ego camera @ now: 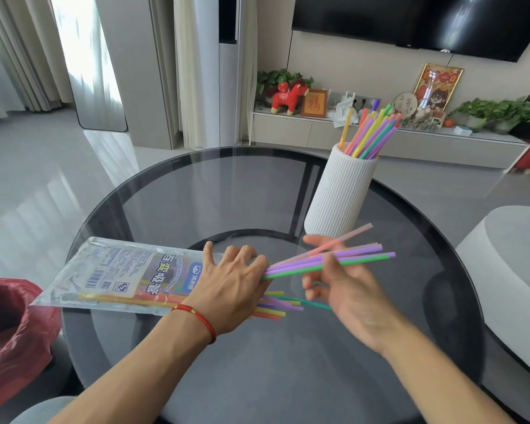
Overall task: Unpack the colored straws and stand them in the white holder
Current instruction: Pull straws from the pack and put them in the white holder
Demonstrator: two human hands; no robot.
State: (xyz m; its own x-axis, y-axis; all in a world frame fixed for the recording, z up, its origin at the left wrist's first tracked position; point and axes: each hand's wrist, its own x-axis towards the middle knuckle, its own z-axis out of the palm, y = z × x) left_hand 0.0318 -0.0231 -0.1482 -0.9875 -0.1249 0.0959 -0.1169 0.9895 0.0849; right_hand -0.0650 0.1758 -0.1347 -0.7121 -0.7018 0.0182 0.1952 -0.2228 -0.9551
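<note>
Several colored straws [328, 261], purple, pink and green, fan out in the air between the two hands, low over the table [227, 185] and just in front of the white holder [338, 194]. More straws already stand in the holder [371, 133], leaning to its right side, and a loose batch [277, 304] pokes out of the open end of the plastic package [117, 273] lying flat on the glass.

To do this step well, the held straws should be gathered into a tight, even bundle before they travel: they are splayed now, and a loose one could catch the holder's rim or drop. Tipping them upright and lowering them into the free space on the left of the holder would probably avoid jamming against those already inside.

The left hand [230, 289] is curled closed around the near ends of the bundle, knuckles up, resting over the mouth of the package. The right hand [346, 286] is half open, fingers loosely spread; the straws pass across its fingertips, though blur leaves it unclear whether it has a real grip on them.
</note>
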